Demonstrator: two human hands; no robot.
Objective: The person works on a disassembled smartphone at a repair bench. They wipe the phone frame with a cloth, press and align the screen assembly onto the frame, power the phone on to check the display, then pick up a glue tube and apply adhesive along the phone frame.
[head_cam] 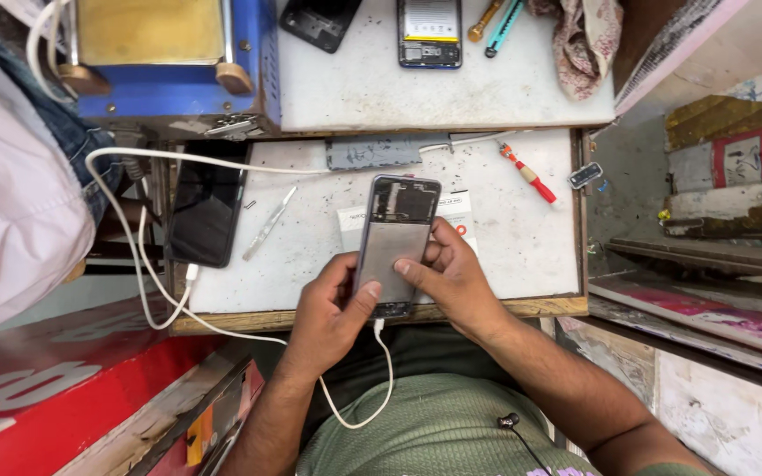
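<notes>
Over the white work board (522,247), you hold the open phone (395,242) in both hands, with its back off and its insides showing. Your left hand (332,313) is curled around the lower left edge, thumb pressed on the grey plate. Your right hand (451,278) grips the right edge, thumb on the plate too. A white cable (387,370) is plugged into the bottom end. It looks light, thin and stiff, but easy to break, so hold it by the side edges. No boxes or trays show; a red screwdriver (526,174) lies near.
</notes>
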